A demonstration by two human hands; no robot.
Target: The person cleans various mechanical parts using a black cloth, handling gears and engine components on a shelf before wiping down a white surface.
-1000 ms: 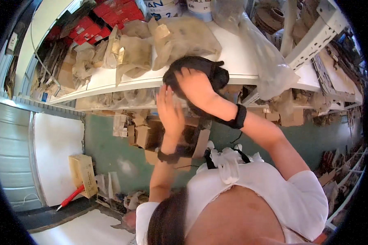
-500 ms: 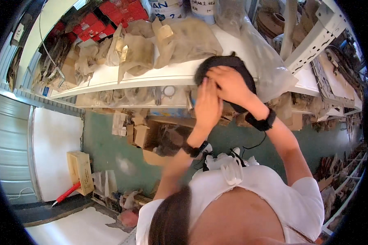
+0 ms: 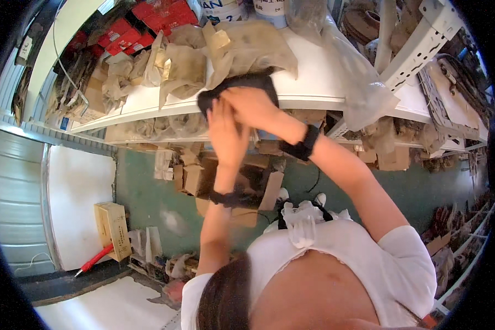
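A black cloth lies bunched across the front edge of the white shelf, touching a plastic-wrapped bundle behind it. My right hand is closed on the cloth from above, its fingers pointing left. Below and beside it, my left hand presses on the same cloth with its fingers held together and pointing up. The two hands overlap, so some fingertips are hidden. Each wrist wears a black band.
Plastic-wrapped bundles, red boxes and white tubs stand on the shelf. A clear plastic bag hangs over its edge near a perforated upright. Below, an open cardboard box sits on the green floor.
Both hands have slid left along the shelf edge, and the black cloth has moved with them. It was near the clear bag and now touches a wrapped bundle.
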